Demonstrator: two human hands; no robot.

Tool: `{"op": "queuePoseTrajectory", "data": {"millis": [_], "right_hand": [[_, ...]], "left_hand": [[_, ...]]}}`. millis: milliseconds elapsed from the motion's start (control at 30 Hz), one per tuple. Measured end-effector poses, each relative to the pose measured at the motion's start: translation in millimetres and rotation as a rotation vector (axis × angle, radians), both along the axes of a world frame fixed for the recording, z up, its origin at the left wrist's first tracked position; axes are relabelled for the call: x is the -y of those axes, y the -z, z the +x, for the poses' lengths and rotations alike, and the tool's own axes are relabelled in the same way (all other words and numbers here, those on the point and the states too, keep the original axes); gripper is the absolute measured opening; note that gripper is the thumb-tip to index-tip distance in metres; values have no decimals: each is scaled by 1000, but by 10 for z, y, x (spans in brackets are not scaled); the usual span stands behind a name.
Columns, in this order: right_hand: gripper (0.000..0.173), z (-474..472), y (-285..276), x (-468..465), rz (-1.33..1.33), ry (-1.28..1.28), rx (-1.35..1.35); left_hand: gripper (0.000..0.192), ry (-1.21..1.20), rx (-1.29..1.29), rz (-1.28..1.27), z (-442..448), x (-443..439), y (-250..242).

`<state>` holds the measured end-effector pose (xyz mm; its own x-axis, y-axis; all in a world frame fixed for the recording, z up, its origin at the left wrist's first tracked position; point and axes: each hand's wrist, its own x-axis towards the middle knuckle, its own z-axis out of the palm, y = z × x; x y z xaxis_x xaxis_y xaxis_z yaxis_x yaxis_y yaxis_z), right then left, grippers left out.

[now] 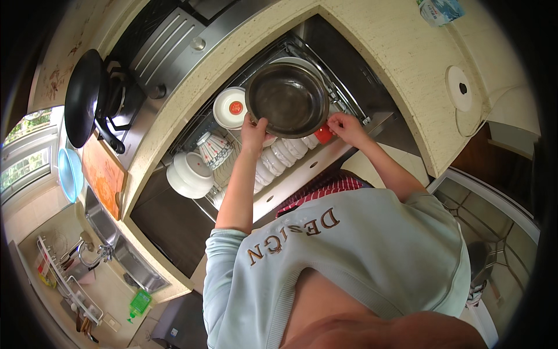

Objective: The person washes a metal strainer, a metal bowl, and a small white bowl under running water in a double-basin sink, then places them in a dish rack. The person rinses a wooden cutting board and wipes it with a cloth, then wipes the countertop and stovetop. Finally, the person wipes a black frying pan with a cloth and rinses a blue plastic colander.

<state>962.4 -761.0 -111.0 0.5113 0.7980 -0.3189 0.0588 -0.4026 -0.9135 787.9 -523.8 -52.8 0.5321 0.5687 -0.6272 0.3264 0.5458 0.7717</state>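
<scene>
A dark metal bowl (287, 101) is held over an open pull-out dish drawer, its hollow side towards me. My left hand (254, 134) grips its near-left rim, thumb on the inner side. My right hand (345, 127) is by the bowl's right rim with fingers bent, close to a red item (324, 133); whether it pinches anything is unclear. Left of the metal bowl lies a white dish with a red mark (229, 107). A patterned bowl (213, 149), white bowls (191, 175) and a row of white crockery (279, 158) sit in the wire rack.
The speckled countertop (379, 56) frames the drawer. A black wok (85, 100) rests on the gas stove (168, 43) at left. Beyond it are a cutting board (102, 170), a blue basin (69, 174), a sink (139, 264) and a green soap bottle (140, 302).
</scene>
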Motion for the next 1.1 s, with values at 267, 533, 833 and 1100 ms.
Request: {"op": "queuePoseTrajectory", "data": {"millis": [267, 533, 833, 1100], "right_hand": [[9, -62, -315, 142, -68, -3, -89], [23, 129, -662, 435, -548, -617, -207], [46, 99, -480, 595, -687, -726, 305], [29, 171, -428, 208, -643, -351, -355]], "left_hand": [[69, 69, -68, 269, 129, -7, 295], [70, -84, -120, 113, -276, 51, 258], [67, 534, -218, 972, -113, 35, 10], [61, 227, -112, 626, -718, 84, -61]]}}
